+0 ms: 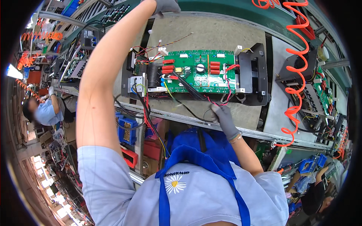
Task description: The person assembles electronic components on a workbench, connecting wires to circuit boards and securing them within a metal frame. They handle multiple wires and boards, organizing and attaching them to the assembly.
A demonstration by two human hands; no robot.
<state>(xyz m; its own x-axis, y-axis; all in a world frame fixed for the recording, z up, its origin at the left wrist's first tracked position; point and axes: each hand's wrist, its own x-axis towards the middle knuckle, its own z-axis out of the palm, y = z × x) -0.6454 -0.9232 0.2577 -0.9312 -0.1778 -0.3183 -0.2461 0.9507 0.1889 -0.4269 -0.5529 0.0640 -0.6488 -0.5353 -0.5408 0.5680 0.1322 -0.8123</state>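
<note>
My left hand [167,6], in a grey glove, reaches past the far side of the bench and is partly cut off by the upper edge. Its visible fingers are apart, with nothing seen in them. At the bench's near edge, my grey-gloved right hand [225,119] has its fingers closed around a thin black wire [194,115]. Pink wires [225,98] hang just above those fingertips. Between my arms lies an electronic unit with a green circuit board [203,77], red components and a black metal end bracket [258,75]. Loose coloured wires [166,45] stick out at its left end.
An orange coiled hose [296,69] hangs at the right, beside another unit with a green board [320,94]. Below the bench edge is a blue bin of small brass-coloured parts [127,130]. Black cables [145,109] droop over the edge. A co-worker [49,111] is at the left.
</note>
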